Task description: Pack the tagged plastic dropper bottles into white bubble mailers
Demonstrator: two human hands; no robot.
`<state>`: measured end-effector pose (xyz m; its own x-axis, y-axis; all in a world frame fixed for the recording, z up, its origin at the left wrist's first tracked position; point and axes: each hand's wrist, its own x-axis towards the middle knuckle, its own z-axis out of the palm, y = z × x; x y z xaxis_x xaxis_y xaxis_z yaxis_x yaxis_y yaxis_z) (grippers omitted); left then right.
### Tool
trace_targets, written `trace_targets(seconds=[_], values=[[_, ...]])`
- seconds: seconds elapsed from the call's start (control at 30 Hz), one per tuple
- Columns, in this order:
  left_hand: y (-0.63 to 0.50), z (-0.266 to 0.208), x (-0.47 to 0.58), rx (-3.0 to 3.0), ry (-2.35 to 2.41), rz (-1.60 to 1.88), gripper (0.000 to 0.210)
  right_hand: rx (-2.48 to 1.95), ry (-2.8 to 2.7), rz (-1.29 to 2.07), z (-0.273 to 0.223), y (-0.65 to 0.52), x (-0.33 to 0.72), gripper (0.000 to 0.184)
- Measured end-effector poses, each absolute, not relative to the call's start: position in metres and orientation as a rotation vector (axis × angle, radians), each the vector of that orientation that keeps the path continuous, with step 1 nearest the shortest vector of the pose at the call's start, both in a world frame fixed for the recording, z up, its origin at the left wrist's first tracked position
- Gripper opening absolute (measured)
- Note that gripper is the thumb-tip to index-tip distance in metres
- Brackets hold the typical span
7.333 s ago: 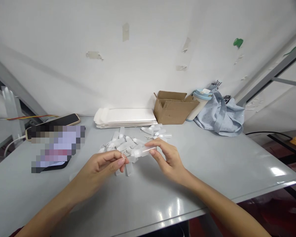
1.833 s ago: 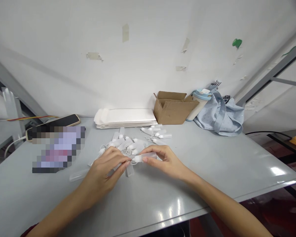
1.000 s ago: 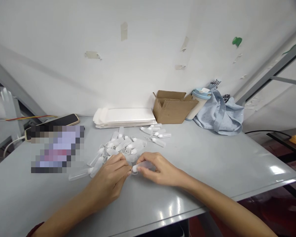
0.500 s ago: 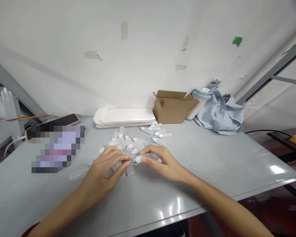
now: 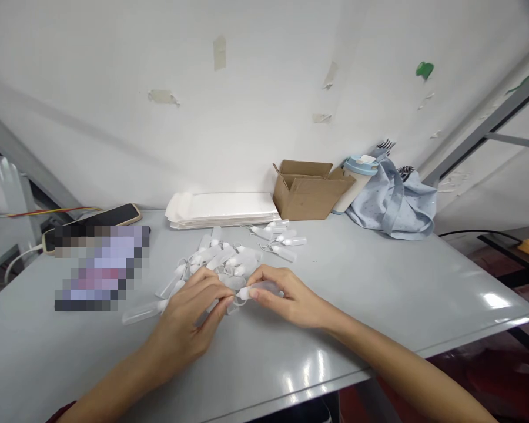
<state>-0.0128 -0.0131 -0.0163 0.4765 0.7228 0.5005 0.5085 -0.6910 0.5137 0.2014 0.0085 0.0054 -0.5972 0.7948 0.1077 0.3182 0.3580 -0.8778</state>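
My right hand [image 5: 282,296] is closed around a small translucent plastic bottle [image 5: 268,286] with a white collar, lying nearly level above the table. A thin white loop [image 5: 240,303] hangs at its narrow left end. There the fingertips of my left hand [image 5: 198,314] are pinched together; what exactly they hold is too small to make out. Behind both hands lies a loose pile of similar white-necked bottles [image 5: 220,256], several with thin loops. A smaller group of these bottles [image 5: 284,252] is to the right of the pile. One clear bottle [image 5: 141,312] rests left of my left hand.
Flat white cartons [image 5: 229,205] are stacked by the wall. Beside them stand an open cardboard box [image 5: 311,197], a lidded cup [image 5: 357,176] and a light blue cloth bag [image 5: 392,205]. Left on the grey table [image 5: 268,370] are a blurred-out phone [image 5: 108,258] and a dark cased device [image 5: 101,220].
Both hands have come slightly lower and nearer, with the bottle between them. My left hand has shifted a little, showing more of the bottles behind it. Its fingertips stay pinched.
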Motion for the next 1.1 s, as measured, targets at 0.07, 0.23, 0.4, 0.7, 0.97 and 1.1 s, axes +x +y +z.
trace_targets(seconds=[0.07, 0.23, 0.4, 0.7, 0.97, 1.1], values=[[-0.012, -0.018, -0.013, 2.463, 1.051, 1.019, 0.015, -0.967, -2.131, 1.139, 0.005, 0.008, 0.2, 0.017], [-0.001, -0.015, -0.02, 2.627, 1.111, 1.06, 0.013, -0.959, -2.272, 0.932, 0.004, 0.009, 0.199, 0.025], [0.008, -0.008, -0.034, 2.653, 1.4, 1.311, 0.008, -1.158, -2.301, 0.449, 0.005, 0.027, 0.214, 0.041], [0.012, -0.011, -0.041, 2.526, 1.706, 1.248, 0.009, -1.754, -2.566, -0.29, -0.014, 0.051, 0.229, 0.016], [0.009, -0.007, -0.037, 2.515, 1.664, 1.293, 0.011, -1.617, -2.531, -0.253, -0.015, 0.043, 0.22, 0.018], [0.007, -0.006, -0.035, 2.504, 1.608, 1.274, 0.012, -1.266, -2.307, -0.134, -0.007, 0.035, 0.216, 0.024]])
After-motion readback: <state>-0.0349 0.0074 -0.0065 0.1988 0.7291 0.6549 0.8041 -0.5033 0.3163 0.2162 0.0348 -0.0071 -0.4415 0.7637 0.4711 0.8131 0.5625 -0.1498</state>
